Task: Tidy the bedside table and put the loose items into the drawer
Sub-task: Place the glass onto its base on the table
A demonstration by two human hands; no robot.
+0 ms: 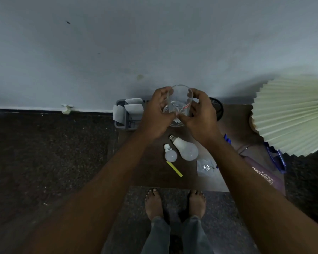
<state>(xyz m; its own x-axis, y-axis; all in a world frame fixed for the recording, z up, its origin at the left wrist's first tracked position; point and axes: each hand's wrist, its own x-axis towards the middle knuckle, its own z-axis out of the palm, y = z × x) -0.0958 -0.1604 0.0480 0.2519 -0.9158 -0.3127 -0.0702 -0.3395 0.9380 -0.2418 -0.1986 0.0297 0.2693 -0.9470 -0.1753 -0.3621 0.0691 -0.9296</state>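
Observation:
Both hands wrap a clear glass tumbler above the back of the brown bedside table. My left hand grips its left side and my right hand its right side, thumbs meeting at the front. Something small and crumpled shows inside the glass. On the table below lie a large white bulb, a smaller white bulb, a yellow strip and a clear packet with a metal piece.
A grey organiser with white papers stands at the table's back left. A dark round object sits behind my right hand. A pleated lampshade overhangs the right side, with a purple case and blue glasses beneath.

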